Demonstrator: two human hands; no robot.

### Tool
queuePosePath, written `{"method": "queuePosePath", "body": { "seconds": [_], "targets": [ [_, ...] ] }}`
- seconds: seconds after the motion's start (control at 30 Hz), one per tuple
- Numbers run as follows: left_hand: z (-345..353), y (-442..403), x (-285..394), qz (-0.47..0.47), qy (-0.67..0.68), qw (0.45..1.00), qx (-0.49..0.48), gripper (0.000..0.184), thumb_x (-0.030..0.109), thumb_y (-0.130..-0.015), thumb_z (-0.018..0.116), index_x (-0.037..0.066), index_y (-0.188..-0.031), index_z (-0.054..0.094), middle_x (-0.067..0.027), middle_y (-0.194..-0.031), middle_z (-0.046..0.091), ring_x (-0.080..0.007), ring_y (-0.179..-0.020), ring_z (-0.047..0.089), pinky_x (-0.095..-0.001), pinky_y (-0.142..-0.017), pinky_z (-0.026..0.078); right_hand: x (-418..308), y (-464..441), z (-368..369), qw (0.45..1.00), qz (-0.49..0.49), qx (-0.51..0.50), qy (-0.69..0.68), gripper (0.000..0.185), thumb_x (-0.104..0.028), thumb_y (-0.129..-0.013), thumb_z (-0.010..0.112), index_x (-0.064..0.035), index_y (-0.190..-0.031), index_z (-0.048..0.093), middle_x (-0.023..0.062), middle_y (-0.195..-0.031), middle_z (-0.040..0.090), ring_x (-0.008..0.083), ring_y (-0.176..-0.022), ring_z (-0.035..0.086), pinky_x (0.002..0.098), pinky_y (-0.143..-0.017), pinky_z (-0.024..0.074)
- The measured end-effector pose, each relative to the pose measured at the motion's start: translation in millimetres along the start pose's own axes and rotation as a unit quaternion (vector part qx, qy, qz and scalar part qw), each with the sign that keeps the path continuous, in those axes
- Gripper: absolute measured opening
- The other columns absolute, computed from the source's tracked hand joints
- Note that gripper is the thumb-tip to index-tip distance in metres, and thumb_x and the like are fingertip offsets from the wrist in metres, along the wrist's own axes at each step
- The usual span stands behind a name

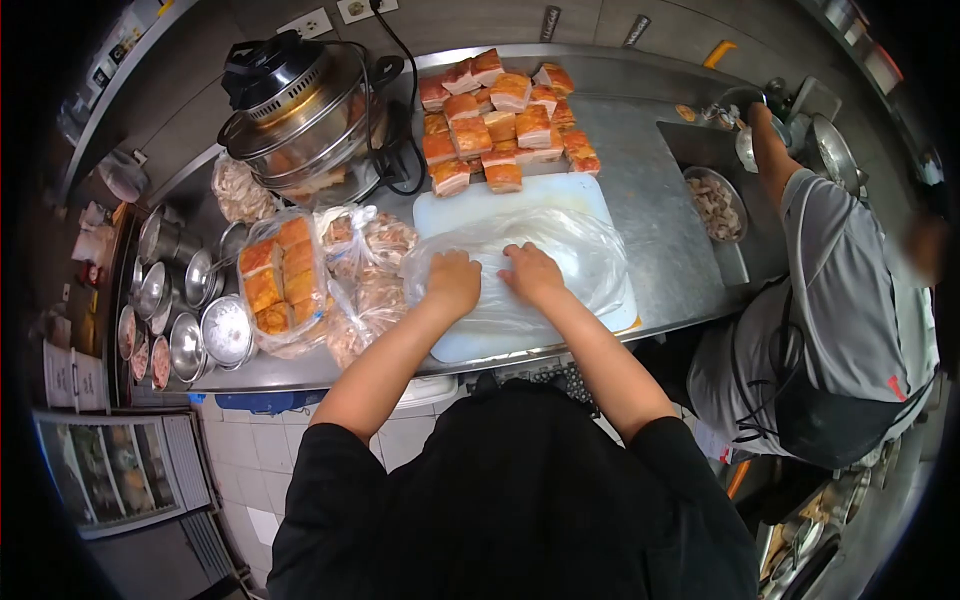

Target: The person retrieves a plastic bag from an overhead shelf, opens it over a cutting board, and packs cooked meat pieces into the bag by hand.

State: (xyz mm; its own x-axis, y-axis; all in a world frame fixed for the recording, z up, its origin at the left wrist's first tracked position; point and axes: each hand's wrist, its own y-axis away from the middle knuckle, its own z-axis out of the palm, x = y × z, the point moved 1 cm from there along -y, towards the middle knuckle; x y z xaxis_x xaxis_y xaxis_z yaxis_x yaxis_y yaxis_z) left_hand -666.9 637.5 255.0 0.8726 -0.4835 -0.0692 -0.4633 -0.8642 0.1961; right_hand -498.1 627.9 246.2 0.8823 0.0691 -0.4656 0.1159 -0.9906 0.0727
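A large clear plastic bag (585, 258) lies spread and crumpled over a white cutting board (480, 345). My left hand (455, 282) is closed on the bag's left part, with its fingertips mostly hidden. Close beside it, my right hand (533, 273) rests on the bag with its fingers bent and somewhat apart. Beyond the board is a pile of roasted pork belly chunks (500, 130) with browned skin. To the left sit a clear bag of pork belly blocks (280, 275) and knotted bags of meat pieces (365, 310).
A glass-bowled countertop cooker (300, 120) with a cord stands back left. Metal bowls (228, 330) line the left side. On the right, a co-worker (840, 300) in a grey shirt reaches over a sink (735, 265) containing a bowl of meat (715, 205).
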Motion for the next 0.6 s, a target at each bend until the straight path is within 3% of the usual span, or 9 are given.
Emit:
{"method": "queuePosePath", "body": {
  "seconds": [0.13, 0.23, 0.4, 0.6],
  "targets": [
    [-3, 3, -10, -0.024, -0.010, 0.999, -0.019, 0.042, 0.037, -0.078, 0.073, 0.012, -0.111, 0.065, -0.0112, -0.112, 0.060, -0.0281, -0.111, 0.054, -0.0456, -0.091, 0.039, 18, 23, -18, 0.995, -0.017, 0.090, 0.040, 0.037, -0.032, -0.081, 0.073, -0.0103, -0.109, 0.063, 0.0137, -0.104, 0.059, 0.0326, -0.101, 0.058, 0.0430, -0.085, 0.0460],
    [-4, 6, -13, -0.016, 0.004, 1.000, -0.010, 0.043, 0.037, -0.077, 0.074, 0.012, -0.111, 0.066, -0.0118, -0.114, 0.059, -0.0280, -0.112, 0.053, -0.0457, -0.092, 0.039, 40, 36, -2, 0.983, -0.088, 0.156, 0.035, 0.037, -0.033, -0.078, 0.074, -0.0100, -0.105, 0.066, 0.0115, -0.101, 0.060, 0.0302, -0.099, 0.056, 0.0427, -0.082, 0.0430],
    [-5, -1, -9, -0.023, 0.022, 0.999, -0.012, 0.035, 0.031, -0.077, 0.073, 0.008, -0.103, 0.067, -0.0134, -0.115, 0.058, -0.0293, -0.109, 0.056, -0.0454, -0.091, 0.042, 31, 37, -6, 0.989, -0.050, 0.123, 0.066, 0.038, -0.031, -0.078, 0.074, -0.0081, -0.107, 0.066, 0.0115, -0.103, 0.059, 0.0300, -0.102, 0.054, 0.0436, -0.085, 0.0423],
    [-1, -4, 13, -0.028, 0.086, 0.994, 0.056, 0.028, 0.022, -0.078, 0.070, 0.003, -0.099, 0.066, -0.0179, -0.111, 0.057, -0.0333, -0.100, 0.061, -0.0452, -0.086, 0.049, 20, 54, 11, 0.977, -0.136, 0.161, 0.013, 0.042, -0.029, -0.079, 0.073, -0.0062, -0.113, 0.064, 0.0137, -0.114, 0.059, 0.0314, -0.111, 0.052, 0.0441, -0.091, 0.0400]
  ]
}}
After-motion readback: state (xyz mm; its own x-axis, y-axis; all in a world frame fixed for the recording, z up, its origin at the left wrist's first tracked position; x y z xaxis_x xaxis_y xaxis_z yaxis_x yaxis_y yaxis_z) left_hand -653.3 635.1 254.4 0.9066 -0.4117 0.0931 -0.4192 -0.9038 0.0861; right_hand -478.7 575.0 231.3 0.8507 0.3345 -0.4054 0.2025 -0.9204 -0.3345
